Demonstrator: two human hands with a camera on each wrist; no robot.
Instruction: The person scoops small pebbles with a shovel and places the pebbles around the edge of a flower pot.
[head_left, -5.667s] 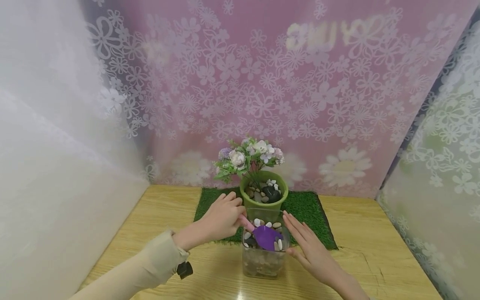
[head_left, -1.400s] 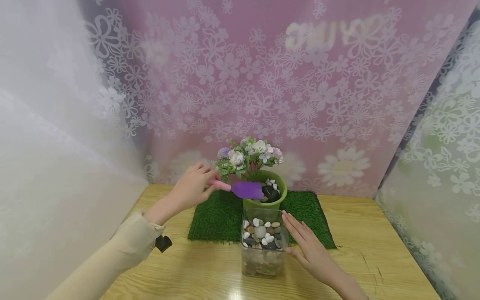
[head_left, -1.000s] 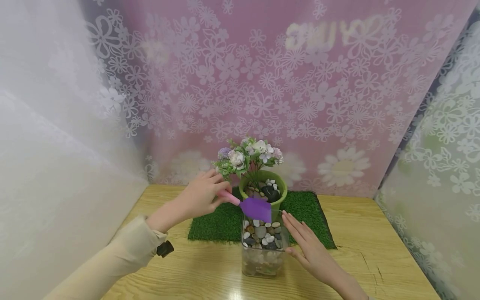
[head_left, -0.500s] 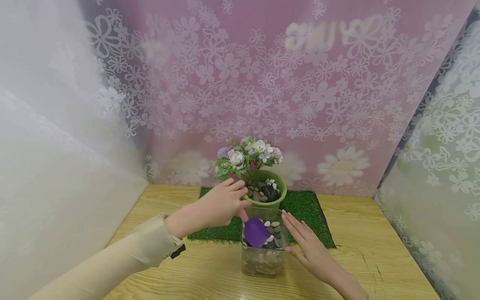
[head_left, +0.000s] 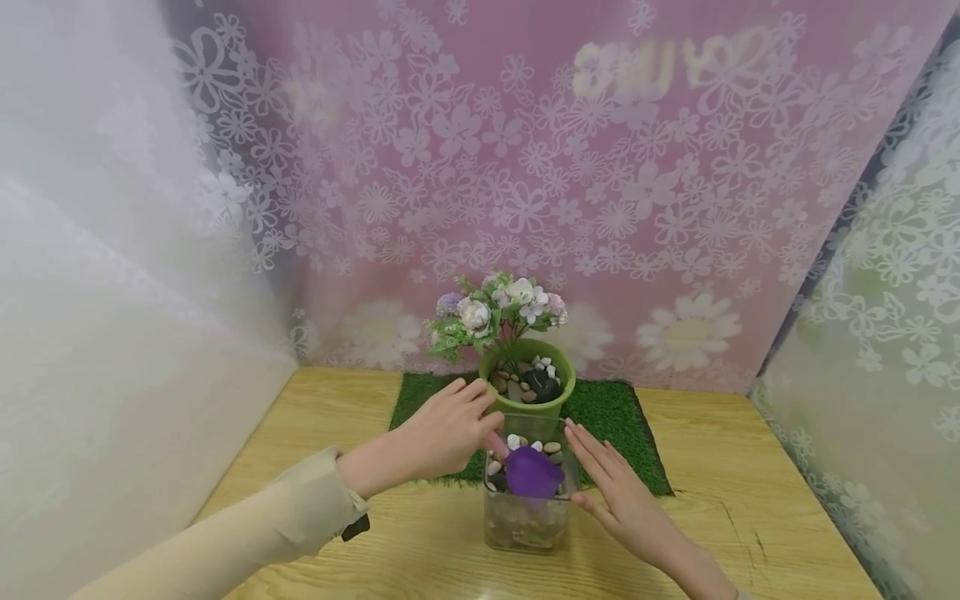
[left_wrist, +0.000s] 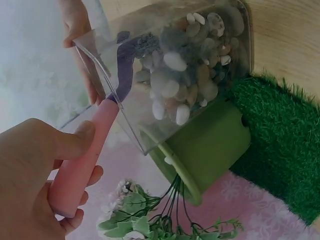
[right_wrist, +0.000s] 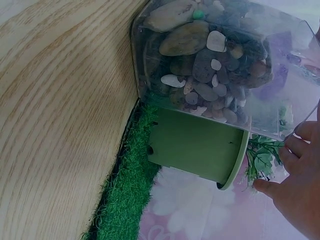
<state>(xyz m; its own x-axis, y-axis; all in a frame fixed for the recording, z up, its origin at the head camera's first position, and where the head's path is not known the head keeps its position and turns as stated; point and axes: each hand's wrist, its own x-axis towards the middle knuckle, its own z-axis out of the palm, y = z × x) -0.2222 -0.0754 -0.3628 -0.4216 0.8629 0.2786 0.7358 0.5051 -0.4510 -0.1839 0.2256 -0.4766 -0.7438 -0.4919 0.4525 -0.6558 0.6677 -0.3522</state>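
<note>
My left hand (head_left: 450, 425) grips the pink handle (left_wrist: 85, 155) of a small purple shovel (head_left: 534, 472). The shovel's blade is inside a clear plastic container (head_left: 525, 537), over the pebbles (left_wrist: 172, 87) near its top. White, grey, brown and black stones fill much of this container. Against the container's right rim rests my right hand (head_left: 626, 508), its fingers mostly straight. Just behind stands a green flowerpot (right_wrist: 200, 145) with flowers (head_left: 502, 310), several pebbles and a larger black stone (head_left: 542, 385) in it.
A green artificial-grass mat (head_left: 615, 433) lies under the flowerpot on the wooden table (head_left: 720, 467). A pink flower-patterned curtain (head_left: 525, 167) hangs behind, with pale sheets on both sides. A dark strap (head_left: 356, 527) is at my left wrist.
My left hand has brought the shovel from over the flowerpot back down into the container. In the last half second the blade has shifted right. My right hand has stayed at the rim.
</note>
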